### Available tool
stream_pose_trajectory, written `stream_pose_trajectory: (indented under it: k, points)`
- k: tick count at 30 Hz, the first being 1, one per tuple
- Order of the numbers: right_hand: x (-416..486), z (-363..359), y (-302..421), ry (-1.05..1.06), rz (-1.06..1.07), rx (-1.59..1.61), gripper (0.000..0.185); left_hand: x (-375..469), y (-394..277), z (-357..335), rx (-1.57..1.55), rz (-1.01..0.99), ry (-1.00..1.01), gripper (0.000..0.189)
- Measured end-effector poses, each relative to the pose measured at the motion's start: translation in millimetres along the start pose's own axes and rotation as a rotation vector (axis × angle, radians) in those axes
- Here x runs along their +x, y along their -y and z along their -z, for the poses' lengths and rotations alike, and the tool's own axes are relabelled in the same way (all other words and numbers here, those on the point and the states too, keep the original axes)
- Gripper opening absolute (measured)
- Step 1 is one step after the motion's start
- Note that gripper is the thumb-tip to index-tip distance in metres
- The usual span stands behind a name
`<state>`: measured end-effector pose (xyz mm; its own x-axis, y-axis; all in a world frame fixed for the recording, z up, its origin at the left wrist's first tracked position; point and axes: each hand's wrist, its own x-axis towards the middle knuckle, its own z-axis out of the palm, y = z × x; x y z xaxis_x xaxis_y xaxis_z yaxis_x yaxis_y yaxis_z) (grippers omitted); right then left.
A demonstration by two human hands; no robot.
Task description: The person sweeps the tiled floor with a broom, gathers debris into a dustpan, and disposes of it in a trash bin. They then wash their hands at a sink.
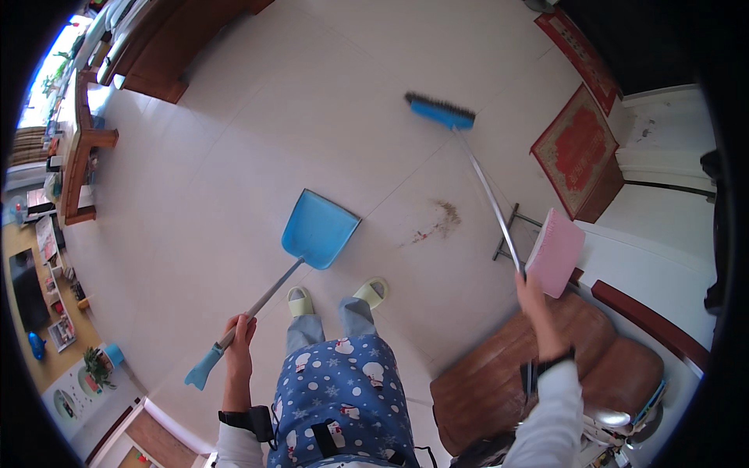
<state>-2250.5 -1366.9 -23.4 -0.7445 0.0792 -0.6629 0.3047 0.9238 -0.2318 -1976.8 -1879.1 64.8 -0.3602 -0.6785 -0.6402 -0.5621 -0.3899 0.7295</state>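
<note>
My left hand [239, 336] is closed around the grey handle of a blue long-handled dustpan [318, 228], whose pan lies on the tiled floor, its lip facing right. In my right hand [531, 292] is the upper part of the metal handle of a push broom [443, 113]. The broom's blue head, with dark bristles, is far forward on the floor. Between the broom and the dustpan lies a small spread of brown dirt and crumbs [447, 216], apart from both. My feet in pale green slippers [300, 301] stand just below the dustpan.
A stool with a pink cushion [559, 251] and metal legs stands right, beside a brown leather sofa [491, 374]. Red mats [576, 146] lie at the upper right. Wooden furniture [169, 47] stands upper left, with a wooden table [76, 146] and a potted plant [96, 365] along the left.
</note>
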Motion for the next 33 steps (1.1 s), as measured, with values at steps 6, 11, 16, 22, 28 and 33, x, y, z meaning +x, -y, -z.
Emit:
stream_pose_trajectory:
  k: [6, 11, 16, 22, 28, 33]
  points:
    - [168, -23, 193, 0.113, 0.008, 0.098, 0.056, -6, 10, 19, -0.009, 0.027, -0.045, 0.022]
    - [159, -66, 197, 0.136, 0.13, -0.2, 0.052, -5, 12, 17, -0.046, 0.033, -0.074, 0.023]
    - [56, -26, 51, 0.292, -0.098, -0.357, 0.056, -4, 12, 15, 0.0, 0.046, -0.077, 0.024]
    - [-90, 50, -37, 0.237, -0.13, -0.513, 0.042, -2, 6, 19, 0.035, 0.018, -0.024, 0.026]
    - [-103, 82, -50, 0.021, 0.001, -0.322, 0.039, -1, -5, 8, 0.064, 0.031, 0.011, 0.027]
    - [11, 34, 0, 0.013, -0.041, -0.099, 0.048, 8, -18, 2, 0.15, 0.01, 0.086, 0.027]
